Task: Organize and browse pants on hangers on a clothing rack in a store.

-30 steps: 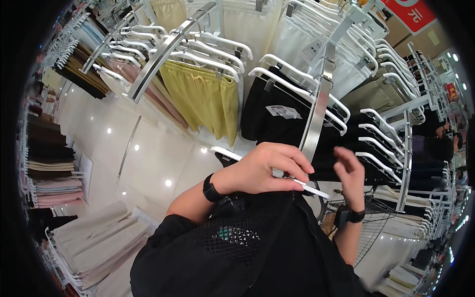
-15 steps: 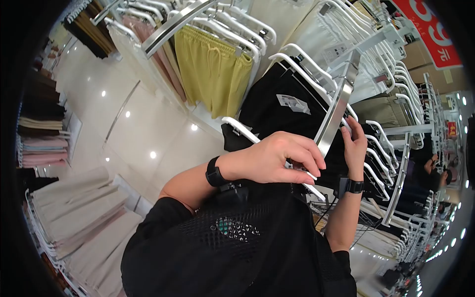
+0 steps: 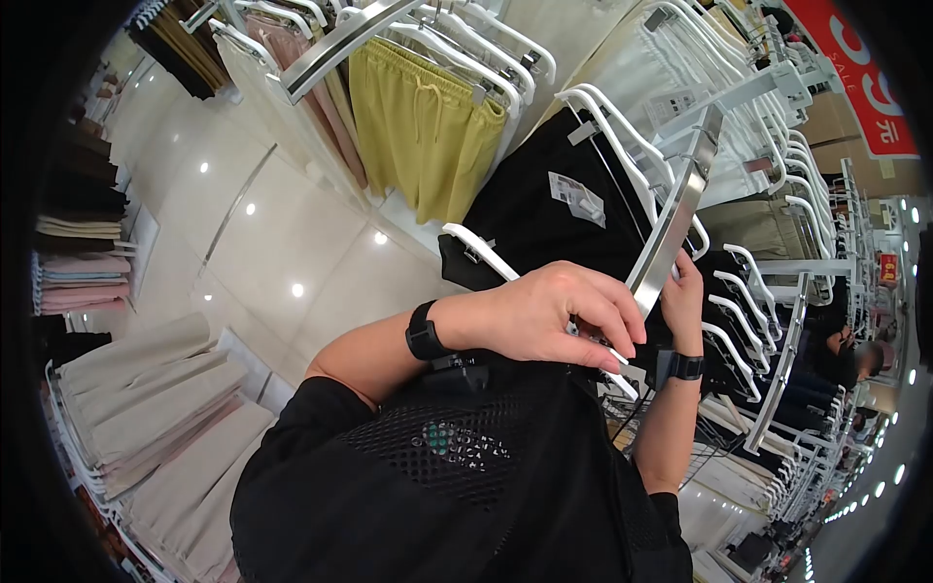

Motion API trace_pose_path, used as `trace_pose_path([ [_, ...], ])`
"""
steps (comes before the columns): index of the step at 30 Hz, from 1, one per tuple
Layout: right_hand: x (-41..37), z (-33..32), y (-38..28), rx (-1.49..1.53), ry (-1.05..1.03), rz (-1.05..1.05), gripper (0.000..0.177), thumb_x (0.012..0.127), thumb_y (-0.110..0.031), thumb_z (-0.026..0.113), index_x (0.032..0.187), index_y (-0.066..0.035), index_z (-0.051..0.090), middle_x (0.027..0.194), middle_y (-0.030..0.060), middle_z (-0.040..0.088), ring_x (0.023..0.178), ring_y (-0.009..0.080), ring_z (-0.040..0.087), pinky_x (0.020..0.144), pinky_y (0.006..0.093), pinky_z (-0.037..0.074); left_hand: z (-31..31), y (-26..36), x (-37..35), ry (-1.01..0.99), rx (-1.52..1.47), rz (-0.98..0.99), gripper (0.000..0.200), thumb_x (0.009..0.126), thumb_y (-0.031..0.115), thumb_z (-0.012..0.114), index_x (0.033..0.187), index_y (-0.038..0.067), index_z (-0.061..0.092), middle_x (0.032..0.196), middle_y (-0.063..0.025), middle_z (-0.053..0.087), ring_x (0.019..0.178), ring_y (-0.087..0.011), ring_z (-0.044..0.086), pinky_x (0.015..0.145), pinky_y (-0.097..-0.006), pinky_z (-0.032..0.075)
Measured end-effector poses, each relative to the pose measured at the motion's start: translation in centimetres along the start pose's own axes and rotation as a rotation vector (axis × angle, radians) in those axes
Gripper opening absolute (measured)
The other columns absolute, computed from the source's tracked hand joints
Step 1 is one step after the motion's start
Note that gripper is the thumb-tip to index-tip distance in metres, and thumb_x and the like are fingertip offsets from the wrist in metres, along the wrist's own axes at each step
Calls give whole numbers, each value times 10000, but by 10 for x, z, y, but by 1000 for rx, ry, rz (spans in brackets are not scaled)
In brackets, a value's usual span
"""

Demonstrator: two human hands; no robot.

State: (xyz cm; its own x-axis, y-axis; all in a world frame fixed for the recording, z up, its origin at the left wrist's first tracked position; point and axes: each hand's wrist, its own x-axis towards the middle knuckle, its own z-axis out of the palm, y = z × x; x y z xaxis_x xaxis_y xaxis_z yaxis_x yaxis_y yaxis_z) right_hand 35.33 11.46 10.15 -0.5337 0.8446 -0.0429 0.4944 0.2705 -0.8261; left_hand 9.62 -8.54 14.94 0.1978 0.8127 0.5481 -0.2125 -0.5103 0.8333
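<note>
My left hand (image 3: 559, 316) is closed around the middle of a white hanger (image 3: 483, 252), whose two ends stick out on either side of the fingers. Black fabric is clipped near the hanger's upper end. My right hand (image 3: 684, 309) is beside the metal rail (image 3: 671, 226), its fingers bent and partly hidden behind it. What those fingers grip, if anything, cannot be made out. Black pants (image 3: 544, 199) with a white tag (image 3: 576, 198) hang from the rail just beyond my hands. Both wrists wear black bands.
Yellow-green shorts (image 3: 425, 131) hang at the upper left of the rail. White hangers (image 3: 736, 360) with dark clothes are right of my right hand. Beige pants (image 3: 146, 389) hang at lower left, beside the tiled floor (image 3: 321, 223). A red sale sign (image 3: 865, 78) and another person (image 3: 844, 352) are at right.
My right hand has drawn slightly down and its fingers have bent behind the rail. My left hand keeps hold of the white hanger. The view has shifted slightly.
</note>
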Motion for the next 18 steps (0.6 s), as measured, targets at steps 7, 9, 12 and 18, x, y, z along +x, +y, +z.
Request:
trace_pose_path([
  [7, -5, 6, 2, 80, -35, -2, 350, 1052, -143, 667, 1360, 24, 660, 1149, 52, 739, 1019, 106, 638, 917, 273, 512, -3, 2, 1, -29, -3, -19, 176, 858, 77, 849, 1028, 47, 814, 1142, -90, 751, 991, -214, 727, 779, -318, 582],
  [9, -12, 2, -4, 43, -69, 79, 356, 1033, -137, 693, 1354, 16, 675, 1127, 47, 749, 1001, 98, 638, 897, 272, 516, -4, 1, 2, -40, -10, -20, 176, 859, 76, 848, 1029, 46, 813, 1141, -93, 751, 989, -213, 727, 771, -315, 582],
  [12, -33, 2, -13, -29, -97, 67, 328, 999, -106, 717, 1310, -1, 704, 1085, 62, 753, 989, 119, 652, 909, 286, 515, -4, 2, 1, -40, -17, -31, 174, 861, 67, 846, 1029, 42, 812, 1149, -99, 750, 977, -205, 727, 744, -300, 579],
  [18, -71, -2, -34, -14, -207, 24, 270, 995, -85, 696, 1247, 8, 716, 1055, 89, 748, 935, 151, 661, 859, 300, 519, -4, 6, 2, -64, -2, -57, 172, 855, 54, 847, 1023, 40, 812, 1147, -104, 758, 964, -200, 733, 745, -295, 583],
])
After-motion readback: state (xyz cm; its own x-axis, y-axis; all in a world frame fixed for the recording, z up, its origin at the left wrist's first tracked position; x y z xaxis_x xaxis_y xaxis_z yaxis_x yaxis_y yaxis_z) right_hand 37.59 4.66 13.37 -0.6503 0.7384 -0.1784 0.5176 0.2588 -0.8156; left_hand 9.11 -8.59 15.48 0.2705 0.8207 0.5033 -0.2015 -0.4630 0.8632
